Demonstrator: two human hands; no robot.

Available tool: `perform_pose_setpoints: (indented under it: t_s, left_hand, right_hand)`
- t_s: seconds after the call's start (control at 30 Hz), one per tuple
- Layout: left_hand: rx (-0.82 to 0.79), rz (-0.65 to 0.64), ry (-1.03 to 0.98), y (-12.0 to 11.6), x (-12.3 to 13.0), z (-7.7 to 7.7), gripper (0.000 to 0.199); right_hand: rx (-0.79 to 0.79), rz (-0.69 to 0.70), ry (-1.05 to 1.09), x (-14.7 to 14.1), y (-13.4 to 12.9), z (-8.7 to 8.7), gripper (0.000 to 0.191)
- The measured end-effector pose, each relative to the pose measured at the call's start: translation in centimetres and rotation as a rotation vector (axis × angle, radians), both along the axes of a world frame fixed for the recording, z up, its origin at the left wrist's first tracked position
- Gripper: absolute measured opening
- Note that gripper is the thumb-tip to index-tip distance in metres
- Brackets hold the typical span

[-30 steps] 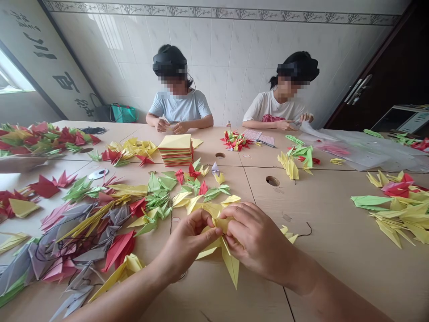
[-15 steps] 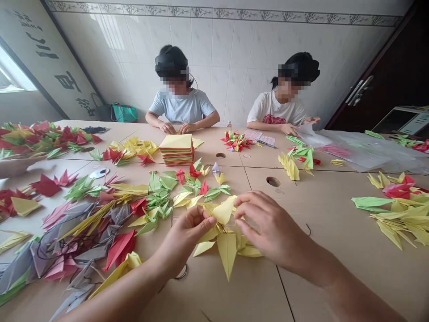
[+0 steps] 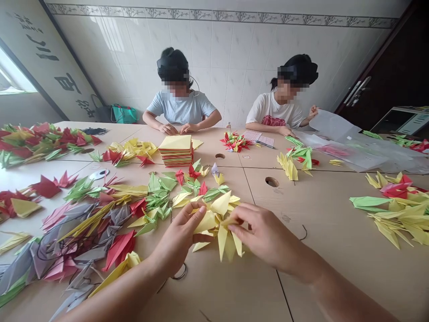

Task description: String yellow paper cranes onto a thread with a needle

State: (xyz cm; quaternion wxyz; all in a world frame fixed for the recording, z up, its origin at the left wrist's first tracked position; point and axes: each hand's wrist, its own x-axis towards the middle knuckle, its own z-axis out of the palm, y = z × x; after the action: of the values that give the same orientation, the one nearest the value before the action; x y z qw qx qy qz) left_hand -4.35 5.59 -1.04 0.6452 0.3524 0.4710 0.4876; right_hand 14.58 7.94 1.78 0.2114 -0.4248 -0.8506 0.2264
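Now right hand (image 3: 263, 230) pinching yellow paper cluster (image 3: 222, 237), translucent sheet (image 3: 330, 125) lifted

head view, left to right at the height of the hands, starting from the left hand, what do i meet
Left hand → yellow folded paper → right hand → short dark cord → mixed folded-paper pile

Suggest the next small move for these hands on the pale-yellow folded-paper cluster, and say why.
Probably the right hand should ease the pale-yellow paper flap it pinches gently outward: other pointed flaps of the pale-yellow folded-paper cluster already fan out, and the left hand is at its opposite side.
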Motion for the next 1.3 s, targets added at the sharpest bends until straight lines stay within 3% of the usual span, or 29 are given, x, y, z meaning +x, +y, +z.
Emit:
perform_pose_setpoints:
  t_s: [0.1, 0.27, 0.5, 1.03, 1.3]
  left_hand:
    - [0.023, -0.01, 0.038, -0.2, 0.0, 0.2, 0.039]
    - [0.118, -0.105, 0.137, -0.6, 0.1, 0.0, 0.049]
    - [0.125, -0.217, 0.057, -0.7, 0.3, -0.8, 0.059]
    - [0.143, -0.208, -0.053, -0.6, 0.4, -0.3, 0.054]
    - [0.14, -0.21, -0.1, -0.6, 0.3, -0.3, 0.051]
  right_hand:
    - [-0.171, -0.132, 0.11, 0.3, 0.2, 0.4, 0.02]
    - [-0.32, -0.147, 0.165, 0.1, 0.3, 0.3, 0.02]
    - [-0.406, -0.11, 0.243, -0.1, 0.3, -0.2, 0.016]
    - [-0.623, 0.01, 0.404, -0.7, 0.9, -1.4, 0.02]
    - [-0.625, 0.067, 0.385, -0.7, 1.3, -1.6, 0.024]
